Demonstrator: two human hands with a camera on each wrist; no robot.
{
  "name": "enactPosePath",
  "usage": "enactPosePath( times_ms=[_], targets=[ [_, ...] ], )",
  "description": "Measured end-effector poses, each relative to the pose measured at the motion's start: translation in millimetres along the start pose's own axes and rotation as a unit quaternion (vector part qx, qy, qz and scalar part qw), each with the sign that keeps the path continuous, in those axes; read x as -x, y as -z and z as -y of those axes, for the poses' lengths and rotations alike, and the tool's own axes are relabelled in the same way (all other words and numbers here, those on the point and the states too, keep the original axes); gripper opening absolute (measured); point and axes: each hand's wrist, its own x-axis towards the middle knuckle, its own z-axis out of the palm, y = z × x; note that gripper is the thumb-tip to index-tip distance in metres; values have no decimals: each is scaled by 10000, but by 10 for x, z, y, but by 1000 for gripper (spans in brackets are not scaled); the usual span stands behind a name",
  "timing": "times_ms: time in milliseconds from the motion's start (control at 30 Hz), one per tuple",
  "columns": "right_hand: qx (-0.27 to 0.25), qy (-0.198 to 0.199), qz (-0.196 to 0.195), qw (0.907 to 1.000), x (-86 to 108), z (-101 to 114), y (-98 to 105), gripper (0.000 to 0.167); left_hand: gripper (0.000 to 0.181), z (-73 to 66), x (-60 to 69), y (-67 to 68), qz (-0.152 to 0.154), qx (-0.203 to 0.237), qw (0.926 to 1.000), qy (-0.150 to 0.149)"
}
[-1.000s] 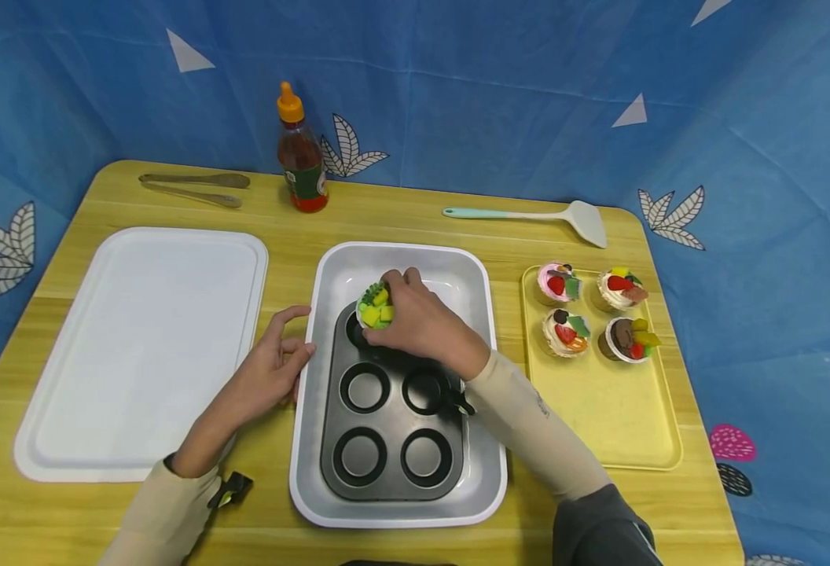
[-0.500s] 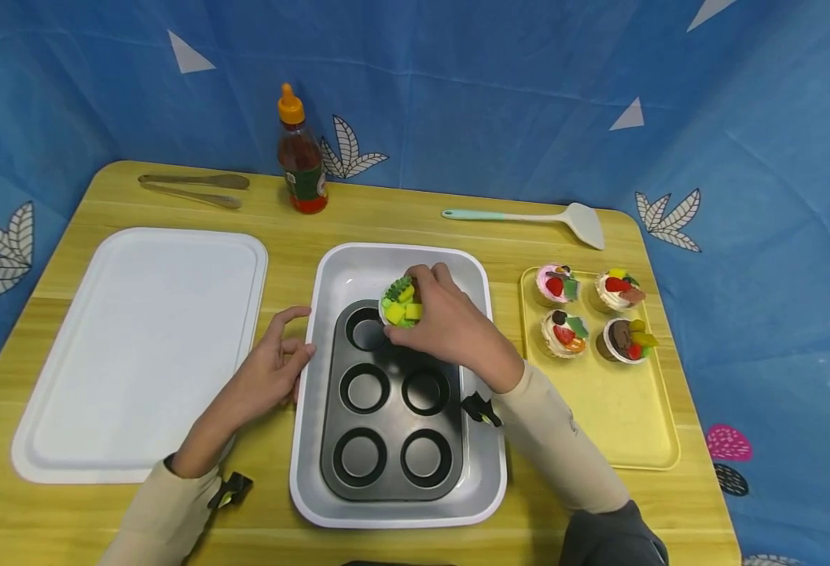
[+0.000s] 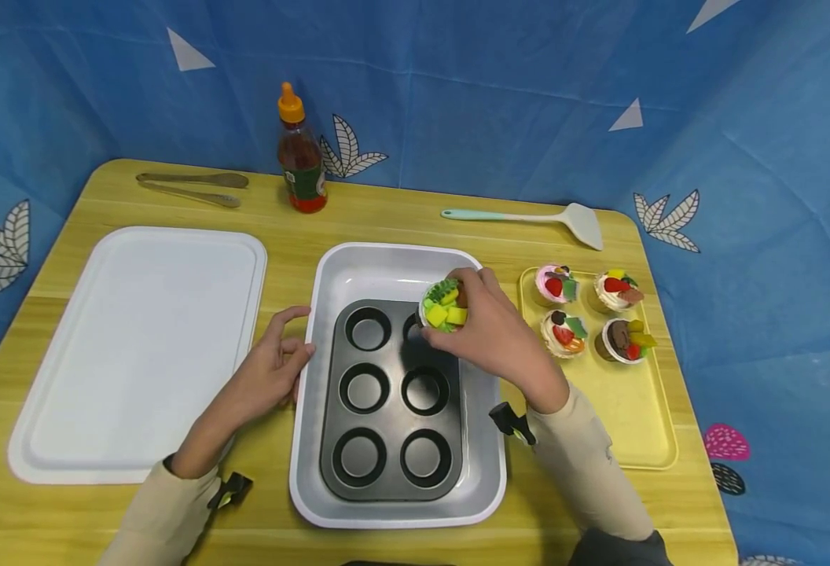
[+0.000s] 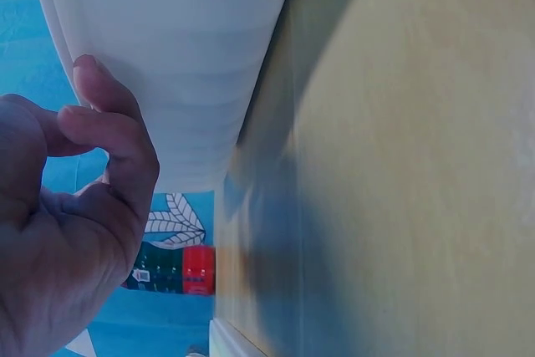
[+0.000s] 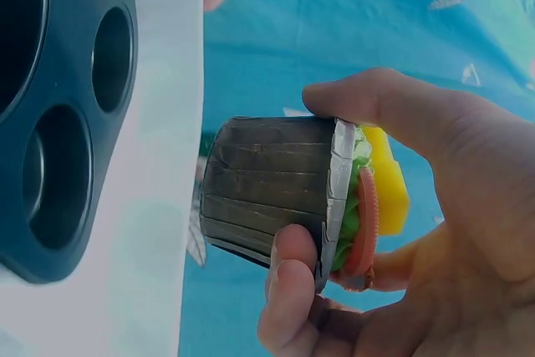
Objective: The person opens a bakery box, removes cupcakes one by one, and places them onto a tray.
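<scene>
Above the far right corner of a dark muffin tin [image 3: 392, 401], my right hand [image 3: 503, 334] grips a cupcake [image 3: 444, 306] by its rim. The cupcake has a dark pleated paper cup [image 5: 263, 186] and green topping with yellow cubes; in the right wrist view its base points towards the tin and hangs apart from it. The muffin tin lies inside a silver-grey deep pan [image 3: 304, 464]. Against the left wall of this pan rests my left hand [image 3: 262, 381], its fingers loosely bent; in the left wrist view fingertips touch the outer wall [image 4: 180, 64].
On the right, a yellow tray [image 3: 606, 424] carries several decorated cupcakes [image 3: 565, 333]. A white tray [image 3: 139, 354] lies on the left. Along the back are metal tongs [image 3: 196, 182], a red sauce bottle [image 3: 305, 161] and a spatula [image 3: 528, 216]. A blue cloth [image 3: 500, 94] hangs behind.
The right hand has carried the cupcake rightwards, from above the far left hollow of the muffin tin to the far right one. The left hand has stayed in place.
</scene>
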Motion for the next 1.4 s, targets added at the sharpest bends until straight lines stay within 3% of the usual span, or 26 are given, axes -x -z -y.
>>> enactPosePath(
  times_ms=[567, 1067, 1400],
  targets=[
    [114, -684, -539, 9961, 542, -508, 311, 76, 55, -2, -40, -1, 155, -208, 9997, 43],
    [-58, -1105, -695, 9914, 913, -949, 299, 81, 57, 2, -53, 23, 227, -232, 9995, 23],
    [-51, -1470, -583, 9874, 1081, -1152, 211, 83, 58, 5, -21, 45, 200, -52, 9998, 26]
  ],
)
